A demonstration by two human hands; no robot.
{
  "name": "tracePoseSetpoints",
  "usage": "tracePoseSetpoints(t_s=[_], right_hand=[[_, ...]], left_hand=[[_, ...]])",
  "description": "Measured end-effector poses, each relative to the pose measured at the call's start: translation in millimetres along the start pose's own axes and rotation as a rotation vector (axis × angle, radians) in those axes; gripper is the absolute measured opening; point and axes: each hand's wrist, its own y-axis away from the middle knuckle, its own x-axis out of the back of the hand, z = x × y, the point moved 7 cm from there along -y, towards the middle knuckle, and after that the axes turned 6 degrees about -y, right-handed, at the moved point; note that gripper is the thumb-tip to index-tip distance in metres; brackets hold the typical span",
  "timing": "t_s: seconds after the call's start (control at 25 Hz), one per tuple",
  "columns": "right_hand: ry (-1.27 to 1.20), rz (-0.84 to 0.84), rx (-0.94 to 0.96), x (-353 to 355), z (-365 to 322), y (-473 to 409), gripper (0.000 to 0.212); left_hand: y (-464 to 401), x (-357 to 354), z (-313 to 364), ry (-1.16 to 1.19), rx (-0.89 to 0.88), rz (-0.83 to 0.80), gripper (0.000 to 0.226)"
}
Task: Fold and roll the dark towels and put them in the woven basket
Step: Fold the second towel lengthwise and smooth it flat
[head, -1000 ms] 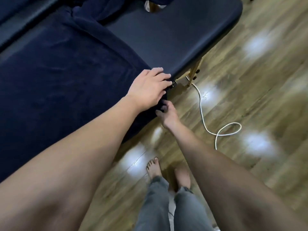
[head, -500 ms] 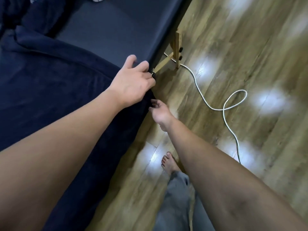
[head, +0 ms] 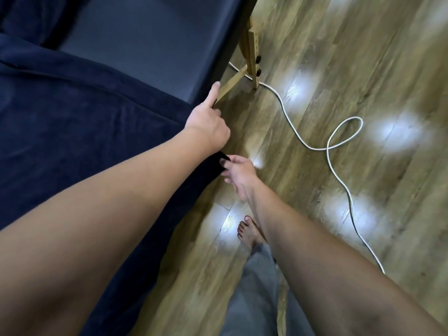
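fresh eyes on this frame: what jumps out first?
Two bare forearms fill the lower frame, meeting at the table's edge: the left hand grips the dark towel at its corner, index finger extended, while the right hand pinches the hanging edge just below. The towel drapes over the padded table at left. On the wood floor at right, a white cable loops past the table's wooden leg.

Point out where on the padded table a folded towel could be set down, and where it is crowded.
Free: the bare grey pad between the dark towel and the table's far edge. Crowded: the near edge, where the left hand and right hand both work the towel's hanging corner. The white cable loops across the floor.
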Motion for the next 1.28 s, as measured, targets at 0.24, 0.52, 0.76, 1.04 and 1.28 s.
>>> tracePoseSetpoints(t_s=[0.24,0.52,0.76,1.04,1.28], right_hand=[[-0.039,-0.001,0.071,14.9,1.3,13.0,0.023],[-0.12,0.119,0.219,32.6,-9.3,18.0,0.009],[-0.267,0.178,0.307,39.1,-30.4,32.9,0.017],[-0.273,0.133,0.305,47.0,-41.2,45.3,0.011],[-0.307,-0.109,0.106,40.2,-43.6,57.1,0.012]], left_hand=[[-17.1,-3.9,9.4,-0.064,0.064,-0.224,0.043],[-25.2,13.1,3.5,0.295,0.002,0.073,0.015],[-12.7,25.1,-0.8,0.978,-0.134,0.113,0.022],[-0.4,18.4,-2.9,1.319,-0.157,-0.032,0.03],[18.0,22.1,-7.8,1.441,-0.074,0.115,0.026]])
